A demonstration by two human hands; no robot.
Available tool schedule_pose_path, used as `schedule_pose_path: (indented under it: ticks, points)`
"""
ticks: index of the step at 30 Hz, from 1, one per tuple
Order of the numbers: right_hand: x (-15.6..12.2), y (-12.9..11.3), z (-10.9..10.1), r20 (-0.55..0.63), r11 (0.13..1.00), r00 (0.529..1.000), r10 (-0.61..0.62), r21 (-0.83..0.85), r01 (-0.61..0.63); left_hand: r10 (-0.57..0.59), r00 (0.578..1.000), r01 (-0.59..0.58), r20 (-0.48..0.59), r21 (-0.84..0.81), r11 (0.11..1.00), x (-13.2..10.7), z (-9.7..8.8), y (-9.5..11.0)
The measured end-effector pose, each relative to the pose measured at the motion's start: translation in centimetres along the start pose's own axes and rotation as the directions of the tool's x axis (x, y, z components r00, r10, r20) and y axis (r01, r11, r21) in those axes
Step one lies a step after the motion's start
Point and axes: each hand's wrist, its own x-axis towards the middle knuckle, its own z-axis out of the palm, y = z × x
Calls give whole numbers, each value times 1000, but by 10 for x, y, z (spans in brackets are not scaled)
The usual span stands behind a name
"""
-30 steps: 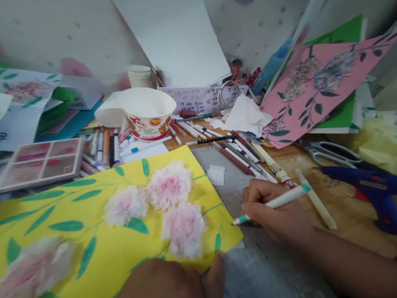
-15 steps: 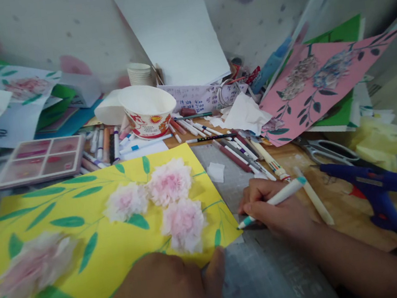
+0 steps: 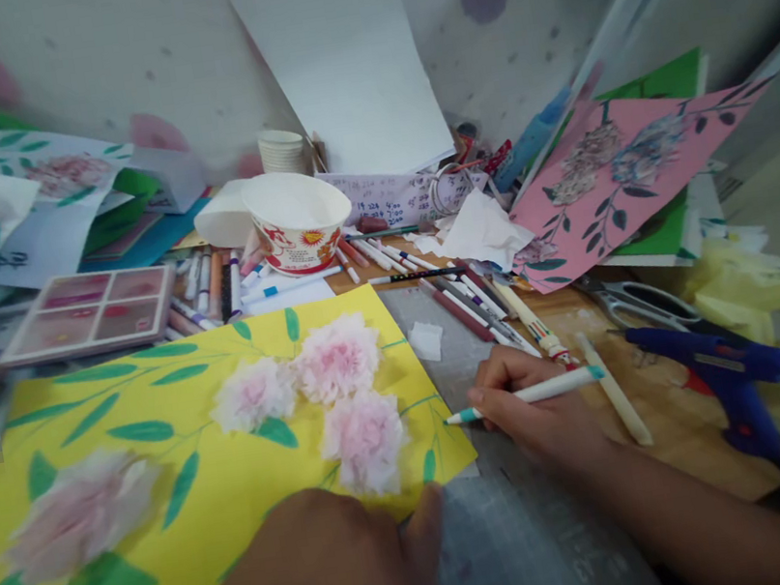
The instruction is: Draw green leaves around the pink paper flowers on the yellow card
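Yellow paper sheet with painted green leaves [image 3: 193, 498] lay flat on the grey surface [image 3: 523, 546]. Left hand [image 3: 322, 576] rested open, palm down, on its near edge. Pink tissue-paper flowers [image 3: 337, 359] sat toward its right side. White teal-tipped marker [image 3: 523, 397] had its tip at the sheet's right edge, gripped in the closed right hand [image 3: 541, 417]. Blue glue gun [image 3: 726, 379] lay further right.
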Motion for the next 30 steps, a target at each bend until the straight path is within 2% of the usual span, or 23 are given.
schedule_pose_path:
  ticks: [7, 12, 16, 20, 24, 30]
  points:
    - [-1, 6, -2, 32, 1000, 999, 11, 21, -11, 1, 1000, -1, 4, 50, 999, 7, -14, 7]
    - [0, -1, -1, 9, 1000, 1000, 2, 0, -2, -11, 1000, 11, 4, 103, 995, 8, -14, 13]
    - [0, -1, -3, 54, 1000, 998, 13, 8, -14, -52, 998, 39, 43, 249, 968, 8, -14, 20]
    - [1, 5, -3, 23, 999, 999, 23, 38, -24, -96, 987, 40, 127, 388, 921, 12, -23, 27]
    - [1, 3, -1, -4, 999, 1000, 23, 32, -23, -107, 982, 36, 155, 406, 913, 14, -32, 30]
    - [0, -5, 1, -21, 1000, 1000, 22, 11, -22, -98, 986, 39, 135, 384, 922, 11, -30, 32]
